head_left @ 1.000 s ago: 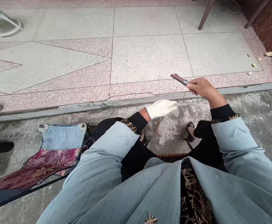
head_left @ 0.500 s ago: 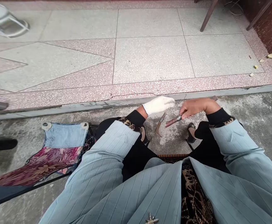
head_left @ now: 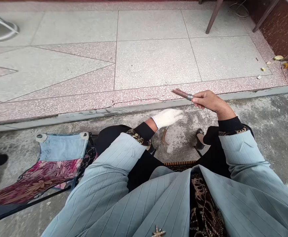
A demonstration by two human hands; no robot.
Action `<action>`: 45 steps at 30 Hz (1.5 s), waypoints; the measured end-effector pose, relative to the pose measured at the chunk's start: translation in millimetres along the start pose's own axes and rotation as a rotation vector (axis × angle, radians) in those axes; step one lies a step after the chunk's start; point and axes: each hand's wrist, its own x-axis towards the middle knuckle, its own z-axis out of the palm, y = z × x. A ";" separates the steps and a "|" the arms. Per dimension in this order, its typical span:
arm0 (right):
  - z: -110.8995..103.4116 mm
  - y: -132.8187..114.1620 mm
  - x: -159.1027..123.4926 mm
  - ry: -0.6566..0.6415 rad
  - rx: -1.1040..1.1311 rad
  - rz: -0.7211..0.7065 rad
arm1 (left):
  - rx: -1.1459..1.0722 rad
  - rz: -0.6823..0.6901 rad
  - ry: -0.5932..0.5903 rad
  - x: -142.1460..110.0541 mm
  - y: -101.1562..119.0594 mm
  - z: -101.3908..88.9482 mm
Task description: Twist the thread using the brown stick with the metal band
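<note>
My right hand [head_left: 207, 100], bare, grips a short reddish-brown wooden stick [head_left: 180, 93] wound with silvery wire [head_left: 189, 97] beside my fingers. The stick points up and left, over the step's edge. My left hand [head_left: 168, 118] wears a white knit glove and hangs lower, its fingers pressed together. A faint thin strand runs from the wire coil down toward the gloved fingertips, which seem to pinch it. Below the glove a curved brown piece, like a sickle [head_left: 164, 136], lies on the concrete, partly covered by my left hand.
A low tiled step [head_left: 154, 65] runs across in front. At left stands a folding seat of denim and floral cloth [head_left: 62, 148]. A white stool [head_left: 0, 26] is at the far left, wooden legs [head_left: 214, 16] at the back. Peel scraps [head_left: 278, 57] lie at right.
My right hand has raised the stick and swung its free end from pointing down-left to up-left. My left hand has dropped slightly and covers more of the curved piece.
</note>
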 end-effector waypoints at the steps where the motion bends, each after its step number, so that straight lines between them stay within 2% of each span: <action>1: 0.7 4.2 2.5 0.035 -0.050 0.018 | 0.038 0.001 -0.009 -1.2 2.3 1.1; 4: 5.0 11.7 7.9 0.143 -0.360 0.081 | 0.174 0.000 -0.007 -6.7 6.1 2.1; 6: 12.1 11.6 9.7 0.132 -0.590 0.119 | 0.252 0.015 0.025 -10.9 5.5 0.3; 8: 22.5 8.8 10.3 0.013 -0.746 0.159 | 0.273 0.028 0.063 -14.4 3.9 -3.6; 10: 33.7 5.3 9.8 -0.179 -0.812 0.176 | 0.234 0.040 0.070 -16.8 3.3 -8.4; 13: 44.1 1.8 6.7 -0.458 -0.781 0.103 | 0.117 0.093 0.040 -17.9 5.1 -14.1; 15: 43.3 0.6 3.0 -0.633 -0.640 0.033 | 0.023 0.116 0.016 -18.0 6.4 -16.4; 17: 36.6 -0.5 -1.4 -0.752 -0.453 -0.023 | -0.098 0.096 0.017 -18.4 6.1 -18.4; 18: 31.7 -1.1 -3.6 -0.761 -0.381 -0.047 | -0.166 0.083 0.030 -18.9 5.3 -19.5; 23: 9.4 -4.2 -13.1 -0.688 -0.218 -0.119 | -0.466 0.092 0.069 -19.1 0.2 -21.2; 27: 3.5 -4.8 -18.7 -0.601 -0.069 -0.137 | -0.539 0.086 0.072 -11.5 1.7 -12.1; 29: 3.5 -4.4 -19.8 -0.465 0.029 -0.165 | -0.511 0.066 0.064 -7.9 5.4 -5.2; 33: 4.7 -0.5 -13.5 -0.009 0.102 -0.140 | -0.345 0.052 -0.025 -6.7 15.4 5.2; 35: 4.7 3.3 -6.7 0.183 -0.031 -0.059 | -0.206 0.052 -0.067 -8.4 19.3 6.0; 37: 5.1 7.5 0.3 0.291 -0.272 0.020 | -0.060 0.050 -0.063 -10.8 21.2 3.7; 39: 7.1 11.1 5.9 0.290 -0.534 0.073 | 0.088 0.044 -0.022 -13.6 20.4 -0.5; 40: 8.9 12.4 8.0 0.246 -0.650 0.091 | 0.158 0.037 0.006 -15.0 18.9 -2.9; 43: 16.5 13.6 11.2 -0.004 -0.867 0.173 | 0.311 -0.010 0.085 -19.2 11.3 -9.6; 45: 20.0 11.6 10.0 -0.234 -0.872 0.194 | 0.341 -0.045 0.111 -21.2 5.3 -13.6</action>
